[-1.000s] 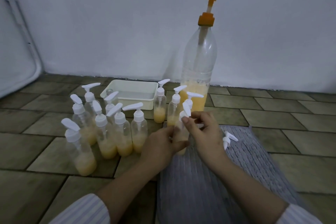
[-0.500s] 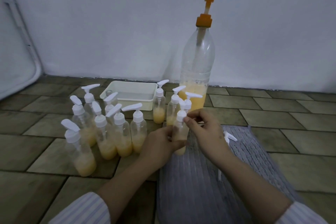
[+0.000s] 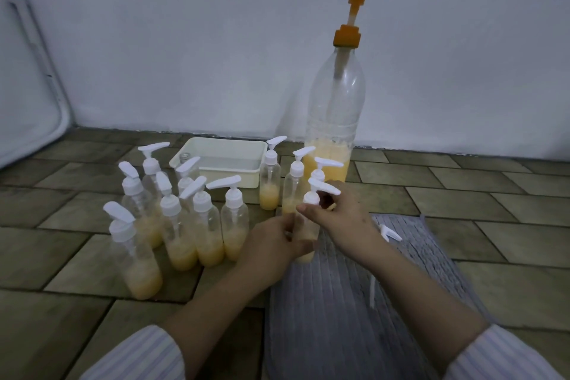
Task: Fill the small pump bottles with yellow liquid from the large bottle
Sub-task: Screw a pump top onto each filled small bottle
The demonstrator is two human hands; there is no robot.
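Note:
A small clear pump bottle (image 3: 306, 236) with yellow liquid in its base stands upright on the grey mat (image 3: 345, 293). My left hand (image 3: 271, 245) grips its body. My right hand (image 3: 340, 216) pinches its white pump cap (image 3: 312, 197) at the collar. The large clear bottle (image 3: 334, 120) with an orange pump (image 3: 350, 21) stands behind, yellow liquid low in it. Several small pump bottles (image 3: 197, 225) with yellow liquid stand grouped to the left. Three more stand in front of the large bottle, one of them (image 3: 269, 183) leftmost.
A white rectangular tray (image 3: 229, 163) sits near the wall, an uncapped small bottle (image 3: 184, 158) at its left corner. A loose white pump head (image 3: 389, 233) lies on the mat at the right. The floor is brown tile; a white wall runs behind.
The white pump cap has gone down onto the held bottle's neck and its spout has swung to the right. My right hand has dropped slightly with it. My left hand stays on the bottle.

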